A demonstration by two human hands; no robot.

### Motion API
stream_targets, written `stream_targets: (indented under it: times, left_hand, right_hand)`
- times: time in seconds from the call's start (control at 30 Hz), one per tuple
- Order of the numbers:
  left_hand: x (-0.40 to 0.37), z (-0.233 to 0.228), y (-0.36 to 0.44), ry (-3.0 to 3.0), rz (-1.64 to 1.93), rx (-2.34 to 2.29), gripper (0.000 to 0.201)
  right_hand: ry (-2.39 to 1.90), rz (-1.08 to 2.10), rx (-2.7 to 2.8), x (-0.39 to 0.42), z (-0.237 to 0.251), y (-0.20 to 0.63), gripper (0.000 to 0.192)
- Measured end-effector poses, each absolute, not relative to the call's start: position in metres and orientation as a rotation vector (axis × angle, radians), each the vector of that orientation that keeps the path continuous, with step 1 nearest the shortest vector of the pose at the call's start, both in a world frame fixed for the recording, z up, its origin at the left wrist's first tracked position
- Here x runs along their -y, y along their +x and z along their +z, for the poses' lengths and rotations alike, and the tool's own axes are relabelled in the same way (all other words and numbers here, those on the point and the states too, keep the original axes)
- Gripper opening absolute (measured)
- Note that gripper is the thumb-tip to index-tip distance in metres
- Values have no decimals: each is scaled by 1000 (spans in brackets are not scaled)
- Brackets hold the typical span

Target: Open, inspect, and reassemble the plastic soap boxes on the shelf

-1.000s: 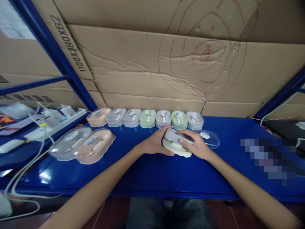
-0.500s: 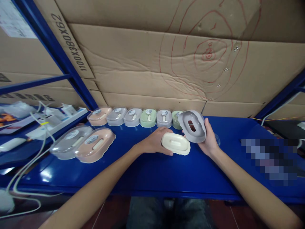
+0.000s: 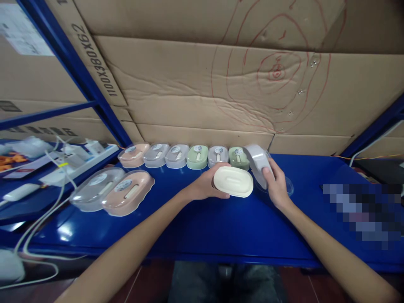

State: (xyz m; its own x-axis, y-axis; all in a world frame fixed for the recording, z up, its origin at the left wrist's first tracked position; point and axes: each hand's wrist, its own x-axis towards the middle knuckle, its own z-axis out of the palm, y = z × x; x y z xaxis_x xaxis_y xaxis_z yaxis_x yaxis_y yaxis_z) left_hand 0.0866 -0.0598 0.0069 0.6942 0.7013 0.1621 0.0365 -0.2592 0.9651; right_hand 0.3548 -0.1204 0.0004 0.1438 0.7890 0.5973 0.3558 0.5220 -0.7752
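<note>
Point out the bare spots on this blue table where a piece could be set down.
The widest bare stretch of the blue table runs along its near edge, under both forearms. More lies right of the right hand, short of the blurred patch. It is crowded along the cardboard, where the row of boxes stands, and at left around the pink box. The left hand holds the cream tray.

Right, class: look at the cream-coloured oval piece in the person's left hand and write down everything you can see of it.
The cream oval piece is a smooth, matt, plastic-looking shell with rounded ends and a shallow raised ridge running along its middle. It has no label or clear lid. It is tilted, its broad face turned up toward the camera, just above the blue shelf. The left hand grips its left end, fingers hidden beneath. It sits close beside the grey piece held in the right hand.
</note>
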Motion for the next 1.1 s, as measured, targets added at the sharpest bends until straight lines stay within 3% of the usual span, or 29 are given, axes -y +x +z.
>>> stream_targets:
  times: [0.2, 0.37, 1.1]
  left_hand:
    - [66, 9, 93, 1480, 709, -529, 104]
    - [70, 12, 93, 1413, 705, -523, 104]
    - [77, 10, 96, 1236, 658, -514, 105]
  right_hand:
    - [-1031, 54, 1870, 134, 6, 351, 61]
    - [-1065, 36, 1983, 136, 0, 346, 69]
    - [-1071, -149, 2248, 142, 0, 341, 70]
